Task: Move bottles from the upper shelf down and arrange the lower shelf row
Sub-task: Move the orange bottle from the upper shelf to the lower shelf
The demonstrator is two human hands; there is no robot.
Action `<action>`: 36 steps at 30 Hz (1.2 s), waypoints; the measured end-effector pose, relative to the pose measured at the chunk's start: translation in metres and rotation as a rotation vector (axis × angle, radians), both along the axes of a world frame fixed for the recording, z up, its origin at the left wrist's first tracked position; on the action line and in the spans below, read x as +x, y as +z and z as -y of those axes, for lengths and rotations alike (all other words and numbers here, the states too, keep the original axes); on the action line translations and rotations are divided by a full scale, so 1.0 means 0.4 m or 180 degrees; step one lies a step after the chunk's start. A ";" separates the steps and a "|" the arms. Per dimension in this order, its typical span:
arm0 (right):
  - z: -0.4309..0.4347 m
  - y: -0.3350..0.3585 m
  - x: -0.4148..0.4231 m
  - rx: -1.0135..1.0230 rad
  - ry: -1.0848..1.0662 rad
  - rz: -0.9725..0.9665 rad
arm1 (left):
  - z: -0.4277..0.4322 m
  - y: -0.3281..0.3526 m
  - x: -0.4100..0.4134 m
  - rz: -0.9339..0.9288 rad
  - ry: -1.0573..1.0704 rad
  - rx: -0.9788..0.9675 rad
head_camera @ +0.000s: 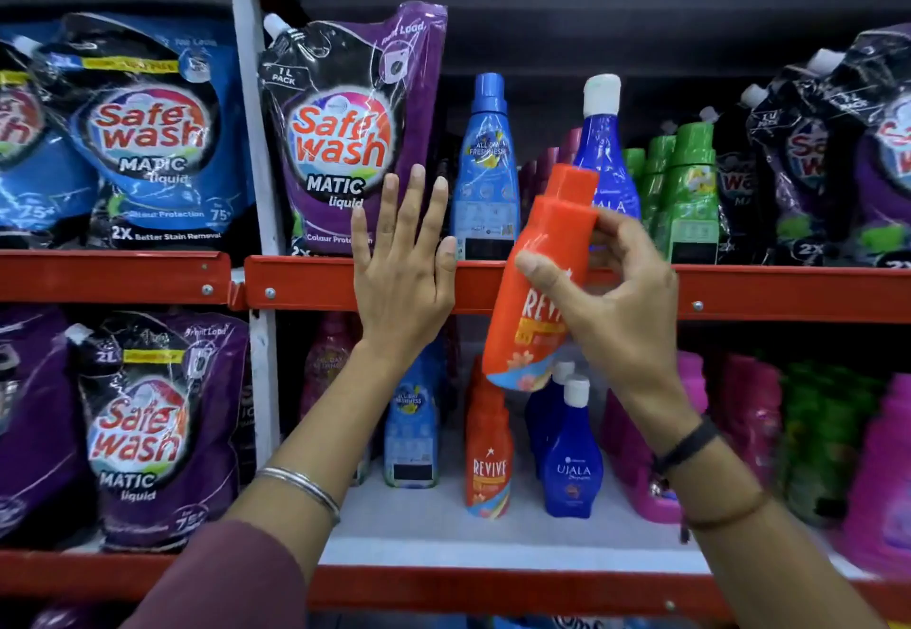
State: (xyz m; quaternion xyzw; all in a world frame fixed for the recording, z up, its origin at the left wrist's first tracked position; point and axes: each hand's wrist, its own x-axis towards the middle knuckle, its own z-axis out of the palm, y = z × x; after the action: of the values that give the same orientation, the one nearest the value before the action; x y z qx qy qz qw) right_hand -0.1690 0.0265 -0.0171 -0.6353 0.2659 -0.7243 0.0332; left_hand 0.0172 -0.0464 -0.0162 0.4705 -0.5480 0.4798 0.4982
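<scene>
The right hand point(611, 293) holds an orange bottle point(540, 278) in the air, in front of the red edge of the upper shelf point(788, 291). The thumb and the fingers are closed around the middle of this bottle, and the bottle is tilted, with its orange cap toward the upper right and its base down over the lower shelf point(493, 552). The word "REVIVE" is partly visible on its label, under the thumb.

The left hand point(402, 273) is open and holds nothing — its fingers are straight, a little apart, and point upward in front of the same red edge. It is just beside a purple pouch point(352, 135) and a light blue bottle point(485, 165), which both stand on the upper shelf. I cannot tell if the hand touches the shelf edge.

To the right of the light blue bottle, on the upper shelf, stands a dark blue bottle with a white cap point(604, 145), partly behind the orange bottle. Green bottles point(685, 194) stand further right.

On the lower shelf a second orange bottle point(488, 451) stands upright, and just beside it on the right is a small dark blue bottle point(572, 461) with a white cap. To the left stands another light blue bottle point(411, 426), partly hidden by the left forearm. Pink bottles point(739, 411) are at the right — they look blurred.
</scene>
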 end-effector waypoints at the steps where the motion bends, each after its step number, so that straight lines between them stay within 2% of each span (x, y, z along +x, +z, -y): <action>1: 0.003 -0.035 0.001 0.0094 0.0068 -0.0011 | 0.000 -0.002 -0.006 -0.0025 -0.0023 0.0015; 10: 0.095 -0.336 0.042 0.1174 -0.0016 -0.0546 | 0.007 -0.009 -0.024 -0.0117 -0.0068 0.0006; 19: 0.176 -0.473 0.075 0.1911 -0.0149 -0.0954 | 0.009 -0.009 -0.024 -0.0123 -0.0066 -0.0031; 32: 0.176 -0.474 0.067 0.2043 -0.0258 -0.1321 | 0.010 -0.010 -0.023 -0.0104 -0.0078 0.0012; 36: 0.137 -0.422 0.018 0.1586 -0.0230 -0.0845 | 0.004 -0.011 -0.030 -0.0183 -0.0064 0.0045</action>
State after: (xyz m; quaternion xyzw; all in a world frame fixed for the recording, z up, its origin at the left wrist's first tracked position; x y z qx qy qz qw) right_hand -0.1616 -0.0283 -0.1857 -0.6870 0.4601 -0.5478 0.1273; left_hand 0.0052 -0.0479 -0.0207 0.4821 -0.5415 0.4571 0.5151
